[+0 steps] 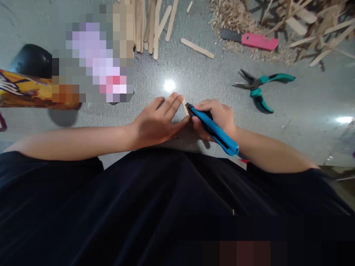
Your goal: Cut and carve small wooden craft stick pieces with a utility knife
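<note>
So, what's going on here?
Someone in a dark top holds a blue cutter in the right hand, its tip right by a thin wooden stick. The left hand steadies that stick on the grey surface. Farther out lie more sticks, wood shavings and a pink-handled tool; open pliers lie to the right.

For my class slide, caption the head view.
Left hand on a wooden stick, right hand gripping a blue utility knife, tip at the stick.
</note>
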`<state>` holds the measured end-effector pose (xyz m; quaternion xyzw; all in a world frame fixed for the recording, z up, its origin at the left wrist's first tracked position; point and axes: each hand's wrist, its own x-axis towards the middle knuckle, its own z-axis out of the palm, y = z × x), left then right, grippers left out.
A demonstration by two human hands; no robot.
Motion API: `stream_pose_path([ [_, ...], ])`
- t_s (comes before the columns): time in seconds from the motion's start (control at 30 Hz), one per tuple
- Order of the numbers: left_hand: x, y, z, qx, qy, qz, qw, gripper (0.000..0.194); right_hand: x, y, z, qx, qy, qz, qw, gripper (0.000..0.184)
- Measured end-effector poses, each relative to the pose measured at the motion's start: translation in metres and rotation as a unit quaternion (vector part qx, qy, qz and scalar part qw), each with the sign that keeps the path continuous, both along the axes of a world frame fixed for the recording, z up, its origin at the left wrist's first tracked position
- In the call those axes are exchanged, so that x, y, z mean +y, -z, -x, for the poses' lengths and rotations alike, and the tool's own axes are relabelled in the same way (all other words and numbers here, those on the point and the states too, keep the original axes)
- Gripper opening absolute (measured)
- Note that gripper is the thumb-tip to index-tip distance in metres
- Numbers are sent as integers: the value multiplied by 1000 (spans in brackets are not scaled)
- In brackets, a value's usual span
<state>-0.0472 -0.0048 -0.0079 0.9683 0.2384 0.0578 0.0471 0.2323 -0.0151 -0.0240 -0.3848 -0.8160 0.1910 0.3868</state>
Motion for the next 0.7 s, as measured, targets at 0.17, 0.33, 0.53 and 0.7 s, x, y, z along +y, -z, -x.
stream_pose_path([
  [0.17,-2,4,1,0,-17,57,998,74,0,1,3,12,-11,-4,1000,19],
  [0.33,-2,5,1,-1,-28,87,996,70,0,1,1,11,-17,8,1000,21],
  [0.53,-2,5,1,14,-28,72,997,73,1,0,1,14,-21,3,1000,19],
  [0.7,-1,0,0,15,-17,44,999,70,0,-1,2,6,-19,10,1000,17],
])
